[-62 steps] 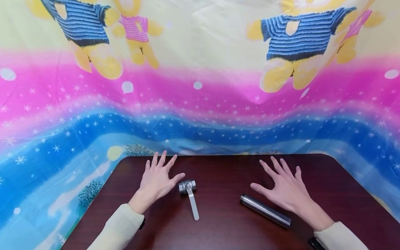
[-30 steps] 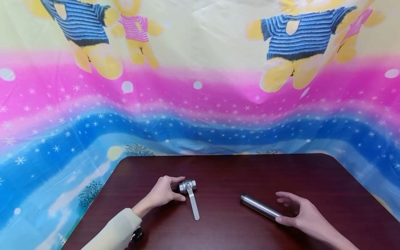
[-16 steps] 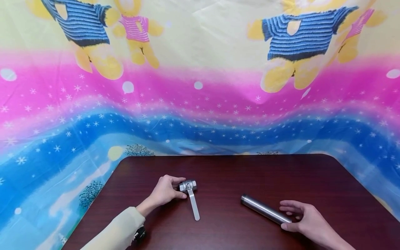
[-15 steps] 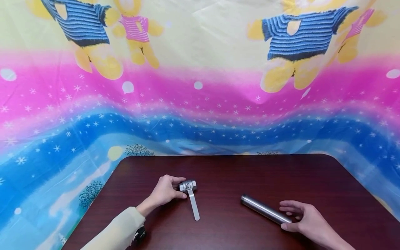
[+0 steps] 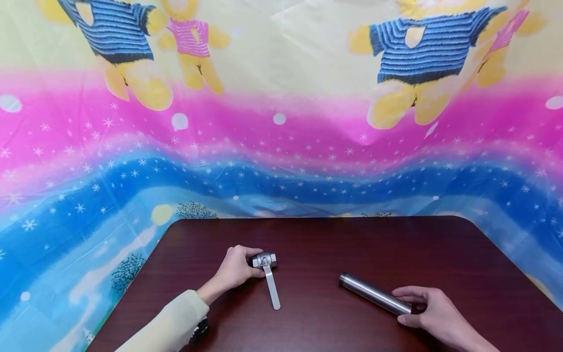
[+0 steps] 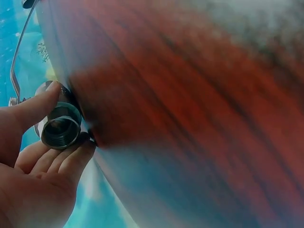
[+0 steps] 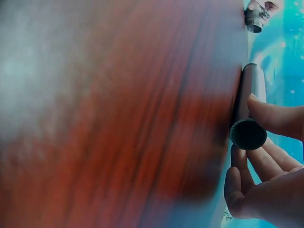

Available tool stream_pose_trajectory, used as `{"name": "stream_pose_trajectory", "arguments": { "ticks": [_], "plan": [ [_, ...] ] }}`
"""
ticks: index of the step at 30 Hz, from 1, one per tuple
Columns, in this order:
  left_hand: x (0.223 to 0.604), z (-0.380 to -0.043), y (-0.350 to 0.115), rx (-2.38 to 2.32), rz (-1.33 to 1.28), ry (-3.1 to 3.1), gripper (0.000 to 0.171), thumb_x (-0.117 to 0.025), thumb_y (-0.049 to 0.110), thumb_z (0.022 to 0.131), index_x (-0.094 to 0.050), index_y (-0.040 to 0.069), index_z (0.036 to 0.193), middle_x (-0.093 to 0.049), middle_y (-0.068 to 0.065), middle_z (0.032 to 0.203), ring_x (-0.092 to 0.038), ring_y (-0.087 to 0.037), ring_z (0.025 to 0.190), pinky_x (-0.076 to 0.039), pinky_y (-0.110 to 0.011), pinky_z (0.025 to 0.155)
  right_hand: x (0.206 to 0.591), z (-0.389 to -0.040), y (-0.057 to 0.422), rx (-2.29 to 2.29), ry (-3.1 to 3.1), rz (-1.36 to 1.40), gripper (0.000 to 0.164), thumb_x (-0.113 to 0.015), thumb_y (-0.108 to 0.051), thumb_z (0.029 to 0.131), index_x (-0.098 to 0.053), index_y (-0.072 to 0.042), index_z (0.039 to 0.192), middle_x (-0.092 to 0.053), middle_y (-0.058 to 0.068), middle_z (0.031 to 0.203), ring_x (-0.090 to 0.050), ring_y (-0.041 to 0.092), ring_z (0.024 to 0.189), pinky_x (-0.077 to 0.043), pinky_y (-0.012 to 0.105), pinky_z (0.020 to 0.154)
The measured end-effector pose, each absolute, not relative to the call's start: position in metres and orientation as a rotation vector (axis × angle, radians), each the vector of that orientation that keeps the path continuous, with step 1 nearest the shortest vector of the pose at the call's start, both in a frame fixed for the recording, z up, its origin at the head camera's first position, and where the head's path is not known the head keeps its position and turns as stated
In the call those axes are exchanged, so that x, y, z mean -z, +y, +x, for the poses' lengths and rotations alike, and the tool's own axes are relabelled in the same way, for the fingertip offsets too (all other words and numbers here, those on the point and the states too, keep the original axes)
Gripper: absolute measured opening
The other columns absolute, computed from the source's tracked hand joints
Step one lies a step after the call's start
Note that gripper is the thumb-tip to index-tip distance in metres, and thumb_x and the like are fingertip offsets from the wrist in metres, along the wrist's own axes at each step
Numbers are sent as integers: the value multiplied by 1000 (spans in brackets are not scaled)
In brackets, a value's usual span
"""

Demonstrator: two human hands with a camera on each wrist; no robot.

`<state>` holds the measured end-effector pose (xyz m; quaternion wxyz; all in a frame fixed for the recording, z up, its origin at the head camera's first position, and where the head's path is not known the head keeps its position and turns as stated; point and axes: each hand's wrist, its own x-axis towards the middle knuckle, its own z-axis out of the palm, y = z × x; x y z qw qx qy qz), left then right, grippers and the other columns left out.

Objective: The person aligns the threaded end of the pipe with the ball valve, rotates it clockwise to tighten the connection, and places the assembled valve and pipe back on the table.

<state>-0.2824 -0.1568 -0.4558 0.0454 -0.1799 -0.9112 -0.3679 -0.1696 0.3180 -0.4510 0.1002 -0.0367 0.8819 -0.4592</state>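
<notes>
Right grip (image 5: 434, 312) pinches pipe (image 5: 373, 294); long axis slants away leftward.

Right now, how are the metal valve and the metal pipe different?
The valve has a short, chunky body with a flat lever sticking out; the pipe is one long, straight cylinder. The left hand grips the valve, with its lever pointing back toward the person, while the right hand holds the near end of the pipe, which lies slanted. Both are shiny grey metal.
</notes>
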Motion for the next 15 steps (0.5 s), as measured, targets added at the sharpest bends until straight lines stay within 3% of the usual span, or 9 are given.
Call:
{"name": "stream_pose_trajectory", "arguments": {
  "ticks": [9, 15],
  "plan": [
    [456, -284, -157, 1017, -589, -2815, 69, -100, 12, 68, -74, 2, 130, -76, -13, 117, -67, -21, 100, -56, -39, 85, 452, -171, 312, 1232, 2788, -106, 53, -91, -13, 80, -71, -1, 127, -74, 5, 105, -66, 16, 86, -52, 29, 69],
    [457, -284, -155, 1047, -543, -2808, 68, -101, 11, 66, -76, 2, 128, -77, -13, 115, -66, -21, 99, -56, -37, 82, 453, -173, 308, 1184, 2808, -58, 55, -94, -12, 76, -73, -3, 126, -71, 0, 97, -62, 18, 83, -49, 29, 67]
  ]
}}
